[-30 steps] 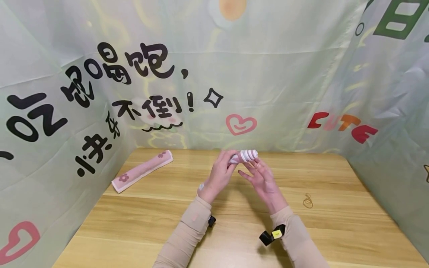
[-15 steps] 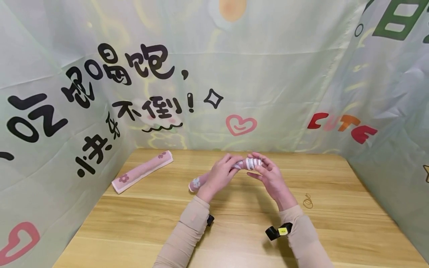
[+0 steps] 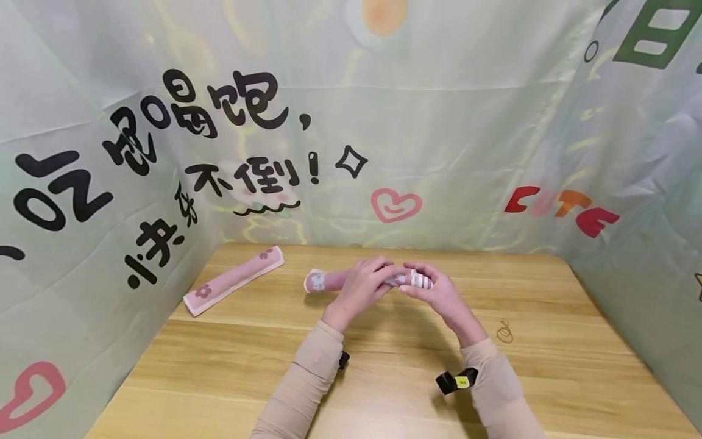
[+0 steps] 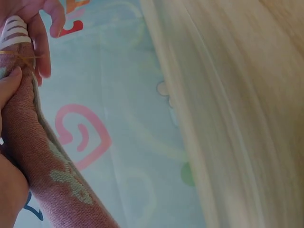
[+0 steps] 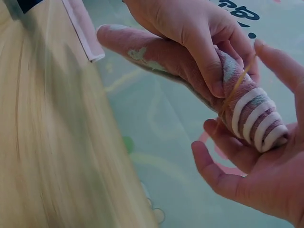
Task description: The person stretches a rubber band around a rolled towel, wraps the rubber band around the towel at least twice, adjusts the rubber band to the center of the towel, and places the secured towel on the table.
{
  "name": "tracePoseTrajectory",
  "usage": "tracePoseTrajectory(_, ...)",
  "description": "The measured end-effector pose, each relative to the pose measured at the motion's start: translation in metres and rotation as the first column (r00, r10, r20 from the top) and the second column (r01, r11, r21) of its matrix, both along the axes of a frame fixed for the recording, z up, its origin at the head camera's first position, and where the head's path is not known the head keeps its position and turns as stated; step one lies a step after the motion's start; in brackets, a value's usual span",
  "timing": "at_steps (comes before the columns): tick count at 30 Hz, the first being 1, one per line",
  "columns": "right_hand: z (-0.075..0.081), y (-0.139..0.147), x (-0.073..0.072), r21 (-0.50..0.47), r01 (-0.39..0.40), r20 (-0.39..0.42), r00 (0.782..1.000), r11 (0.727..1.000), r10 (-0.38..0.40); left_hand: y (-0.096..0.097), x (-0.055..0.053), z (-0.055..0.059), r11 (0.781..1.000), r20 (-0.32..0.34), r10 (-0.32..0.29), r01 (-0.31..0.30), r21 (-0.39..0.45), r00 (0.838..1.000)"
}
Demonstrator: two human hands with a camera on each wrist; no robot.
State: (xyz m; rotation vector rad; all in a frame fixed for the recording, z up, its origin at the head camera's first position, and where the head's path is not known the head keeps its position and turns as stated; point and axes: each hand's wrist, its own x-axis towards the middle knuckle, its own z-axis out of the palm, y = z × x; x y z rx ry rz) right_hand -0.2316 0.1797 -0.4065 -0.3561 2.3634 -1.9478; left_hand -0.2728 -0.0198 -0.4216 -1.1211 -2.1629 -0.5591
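Observation:
A pink rolled towel (image 3: 336, 280) with pale flower patches and white stripes at one end is held above the table. My left hand (image 3: 363, 285) grips it around the middle, thumb and fingers pressed on the roll in the right wrist view. At the striped end is my right hand (image 3: 441, 296), its digits spread around the roll. A thin tan rubber band (image 5: 237, 86) crosses the towel beside the stripes, stretched between the right hand's fingertips (image 5: 260, 47). In the left wrist view the towel (image 4: 35, 123) runs from the striped end down past the left thumb.
A folded pink towel (image 3: 233, 280) with darker flowers lies at the table's back left. Loose tan rubber bands (image 3: 504, 331) lie on the wooden table (image 3: 548, 378) at the right. Printed cloth walls (image 3: 466, 140) enclose the back and sides.
The towel's plain end has come into sight left of the left hand and has risen as the roll levels. The right hand has moved slightly right, then closer around the striped end.

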Motion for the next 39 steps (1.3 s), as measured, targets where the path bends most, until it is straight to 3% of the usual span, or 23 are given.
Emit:
tracePoseTrajectory(9,0.0008,0.0031,0.0006,0.207,-0.018,-0.022,0.999,0.978,0.023,0.0013,-0.0004,-0.0009,0.999,-0.073,-0.036,0.035,-0.021,0.997)
tracePoseTrajectory(16,0.0020,0.0013,0.0018,0.266,0.075,-0.023,0.997,0.961,-0.072,0.0038,0.0001,-0.0014,0.999,-0.035,-0.040,0.040,-0.014,0.999)
tracePoseTrajectory(26,0.0000,-0.0029,0.0001,0.211,0.137,0.012,0.990,0.968,-0.143,0.0030,-0.0002,-0.0008,0.999,0.018,-0.044,0.044,0.000,0.999)
tracePoseTrajectory(32,-0.0013,-0.0036,-0.0001,0.090,0.131,0.053,0.989,0.987,-0.136,0.0033,0.0003,-0.0019,0.999,0.013,-0.038,0.038,-0.003,0.999)
tracePoseTrajectory(39,-0.0029,-0.0046,-0.0012,0.044,0.114,0.040,0.992,0.992,-0.116,0.0014,0.0004,-0.0009,0.999,0.017,-0.029,0.029,0.015,0.999)
